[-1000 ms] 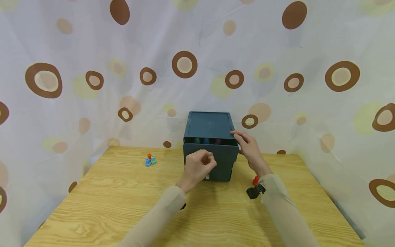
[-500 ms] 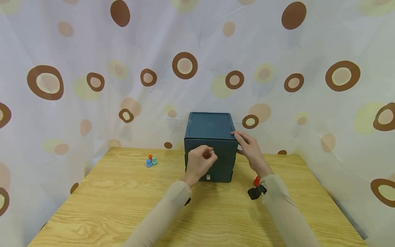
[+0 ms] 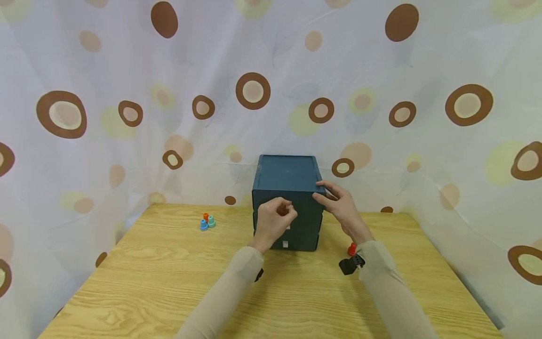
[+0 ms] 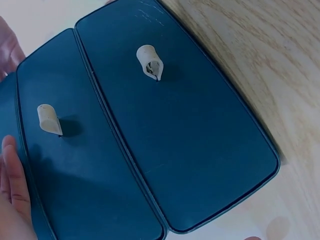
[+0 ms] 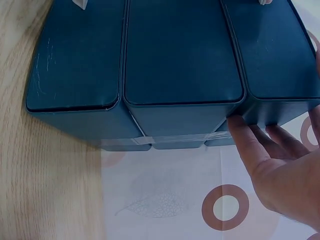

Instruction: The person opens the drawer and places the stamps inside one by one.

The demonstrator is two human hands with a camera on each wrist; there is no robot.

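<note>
A dark blue cabinet (image 3: 288, 172) with three stacked drawers stands on the table, all its drawers flush. My left hand (image 3: 271, 223) is at the top drawer (image 3: 302, 200), thumb and forefinger pinched together at its white pull (image 5: 265, 1), mostly hidden by the fingers. White pulls also stick out from the middle drawer (image 4: 57, 160) and the bottom drawer (image 4: 200, 140). My right hand (image 3: 345, 212) rests on the cabinet's upper right corner, fingers spread, the thumb at the front edge.
Small blue, mint and orange plastic cone-shaped pieces (image 3: 203, 225) stand together on the wooden table (image 3: 148, 282), left of the cabinet. A red one (image 3: 352, 249) is near my right wrist. A patterned curtain (image 3: 203, 155) hangs behind the table.
The top drawer has slid in until flush, so the coloured things inside are hidden. My left hand moved in with it; my right thumb has shifted onto the front top corner.
</note>
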